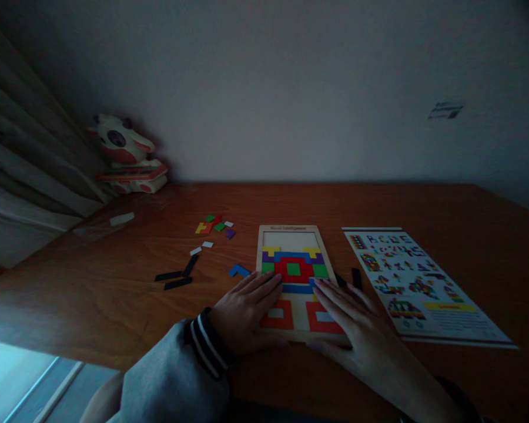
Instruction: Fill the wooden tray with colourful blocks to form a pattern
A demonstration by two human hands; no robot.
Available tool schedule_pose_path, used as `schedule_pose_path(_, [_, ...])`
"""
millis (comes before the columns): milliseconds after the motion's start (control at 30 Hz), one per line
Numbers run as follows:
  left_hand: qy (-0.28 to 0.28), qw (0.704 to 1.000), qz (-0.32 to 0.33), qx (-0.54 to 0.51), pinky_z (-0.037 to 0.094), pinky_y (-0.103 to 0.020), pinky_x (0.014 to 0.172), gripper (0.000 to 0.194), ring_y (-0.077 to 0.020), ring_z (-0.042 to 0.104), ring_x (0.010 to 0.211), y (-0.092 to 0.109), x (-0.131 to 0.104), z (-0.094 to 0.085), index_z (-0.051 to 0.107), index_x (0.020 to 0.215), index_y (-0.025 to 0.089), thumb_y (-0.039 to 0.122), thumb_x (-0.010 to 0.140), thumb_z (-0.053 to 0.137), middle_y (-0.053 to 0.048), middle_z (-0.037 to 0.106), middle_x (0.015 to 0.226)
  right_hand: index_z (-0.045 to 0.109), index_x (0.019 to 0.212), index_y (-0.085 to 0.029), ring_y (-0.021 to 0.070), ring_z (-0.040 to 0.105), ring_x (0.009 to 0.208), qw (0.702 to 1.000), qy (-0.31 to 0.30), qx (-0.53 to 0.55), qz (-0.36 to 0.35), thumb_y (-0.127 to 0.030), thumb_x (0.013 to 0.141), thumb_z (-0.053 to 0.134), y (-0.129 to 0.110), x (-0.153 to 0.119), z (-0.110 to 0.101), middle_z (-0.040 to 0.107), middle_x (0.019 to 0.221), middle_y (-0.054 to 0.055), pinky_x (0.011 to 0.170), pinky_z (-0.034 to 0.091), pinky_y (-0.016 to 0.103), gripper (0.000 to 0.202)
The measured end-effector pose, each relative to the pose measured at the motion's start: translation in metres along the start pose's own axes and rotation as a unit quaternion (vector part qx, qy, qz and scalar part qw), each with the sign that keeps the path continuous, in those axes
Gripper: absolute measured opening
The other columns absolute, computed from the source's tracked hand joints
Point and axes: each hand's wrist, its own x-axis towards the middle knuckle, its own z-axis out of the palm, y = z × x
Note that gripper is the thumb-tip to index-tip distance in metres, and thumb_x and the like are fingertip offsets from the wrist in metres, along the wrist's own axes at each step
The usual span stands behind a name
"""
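Note:
A wooden puzzle board (260, 239) lies flat in front of me, its lower and middle parts laid with coloured pieces. A green square (293, 269) sits within red pieces at the centre, and a blue strip (297, 289) runs below them. My left hand (251, 308) rests flat over the board's left side, fingers stretched out across the pieces. Over the right side lies my right hand (355, 314), its fingers also extended, the fingertips by the blue strip's right end. Both hands cover parts of the pieces beneath them. Neither hand grips anything.
Left of the board lie a blue corner piece (239, 270), black strips (177, 283) and several small coloured pieces (204, 227). A printed pattern sheet (417, 282) is on the right, near a black strip (357, 278). A cow figure (126, 154) stands at the far left by the curtain.

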Motion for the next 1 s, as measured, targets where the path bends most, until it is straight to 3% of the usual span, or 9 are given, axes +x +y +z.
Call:
schedule_pose_path(433, [0.024, 1.000, 0.001, 0.012, 0.042, -0.053, 0.111, 0.089, -0.0358, 0.046, 0.135, 0.002, 0.000, -0.002, 0.043, 0.144, 0.011, 0.075, 0.083, 0.052, -0.019, 0.048, 0.147, 0.048, 0.144, -0.020, 0.0324, 0.055, 0.128, 1.000, 0.017, 0.000, 0.005, -0.067, 0.082, 0.060, 0.001, -0.001, 0.000, 0.054, 0.145, 0.010, 0.104, 0.046, 0.053, 0.078])
schedule_pose_path(633, [0.037, 0.998, -0.035, 0.023, 0.040, -0.055, 0.111, 0.090, -0.0366, 0.039, 0.140, -0.005, 0.003, -0.006, 0.041, 0.145, 0.011, 0.076, 0.084, 0.048, -0.021, 0.042, 0.150, 0.053, 0.140, -0.020, 0.0322, 0.052, 0.130, 0.999, 0.032, 0.002, 0.028, -0.065, 0.086, 0.056, 0.007, 0.005, -0.009, 0.054, 0.145, 0.011, 0.106, 0.044, 0.055, 0.070])
schedule_pose_path(800, [0.006, 0.998, -0.054, 0.018, 0.035, -0.054, 0.114, 0.095, -0.0370, 0.031, 0.144, -0.014, 0.012, -0.008, 0.034, 0.150, 0.011, 0.078, 0.084, 0.046, -0.021, 0.033, 0.156, 0.048, 0.144, -0.019, 0.0316, 0.041, 0.140, 0.998, -0.053, 0.021, 0.027, -0.064, 0.089, 0.052, 0.009, 0.025, -0.020, 0.041, 0.154, 0.012, 0.112, 0.038, 0.056, 0.071])
schedule_pose_path(1000, [0.015, 0.998, -0.060, 0.015, 0.033, -0.051, 0.116, 0.095, -0.0341, 0.031, 0.145, -0.014, 0.021, 0.002, 0.034, 0.150, 0.013, 0.079, 0.083, 0.044, -0.019, 0.033, 0.156, 0.031, 0.153, -0.021, 0.0276, 0.028, 0.146, 0.993, -0.101, 0.049, 0.021, -0.057, 0.096, 0.043, 0.006, 0.037, -0.007, 0.031, 0.159, 0.010, 0.117, 0.029, 0.054, 0.069])
